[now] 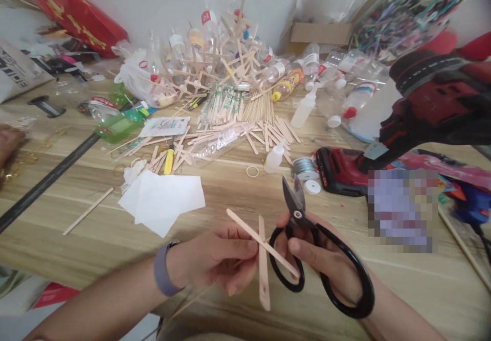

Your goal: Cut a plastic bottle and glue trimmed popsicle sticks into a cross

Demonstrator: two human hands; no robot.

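Note:
Two wooden craft sticks (263, 274) cross each other in an X at the front of the table. My left hand (218, 254) pinches them near the crossing, between thumb and fingers. Black-handled scissors (298, 215) are gripped in my right hand (330, 259), their blades slightly apart and pointing up, away from me. One stick's lower end lies in front of a scissor handle loop; I cannot tell whether they touch. A purple band circles my left wrist.
White paper sheets (163, 200) and a single stick (88, 210) lie to the left. Ahead are glue bottles (274, 158), a yellow-handled tool (169, 160), thread spools (305, 168), loose sticks and plastic bottles. A red-black power tool (341, 169) stands right. Another person's hand (9, 144) shows far left.

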